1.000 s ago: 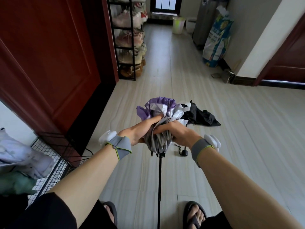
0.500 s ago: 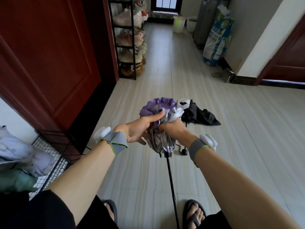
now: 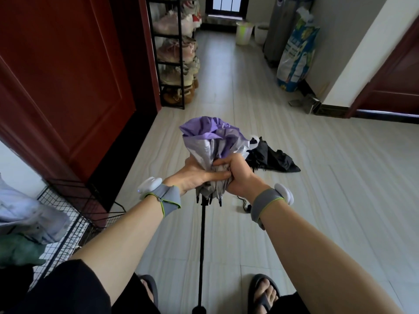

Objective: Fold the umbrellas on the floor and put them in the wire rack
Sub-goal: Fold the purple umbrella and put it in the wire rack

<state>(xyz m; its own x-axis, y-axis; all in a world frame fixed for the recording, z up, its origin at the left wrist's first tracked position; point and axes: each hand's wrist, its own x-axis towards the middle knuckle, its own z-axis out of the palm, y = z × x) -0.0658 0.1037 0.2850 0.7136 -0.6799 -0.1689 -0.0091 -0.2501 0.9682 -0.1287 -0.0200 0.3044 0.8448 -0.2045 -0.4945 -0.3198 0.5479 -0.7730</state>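
Note:
A purple and silver umbrella is held upright in front of me, its canopy gathered and its black shaft extended down toward my body. My left hand grips the bunched canopy from the left. My right hand grips the same bunch from the right, fingers curled into the fabric. A black umbrella lies collapsed on the floor just beyond my right hand. The black wire rack stands at the lower left by the red door, with pale and green folded things in it.
A red door and dark frame line the left side. A black shoe rack stands further up the hallway. A large printed sack, a grey cylinder and pale buckets sit at the far right. A black cord lies on the tiles.
The canopy has been gathered tighter and stands taller above my hands. My left thumb now lies across the bunch, and the shaft has swung back to near vertical.

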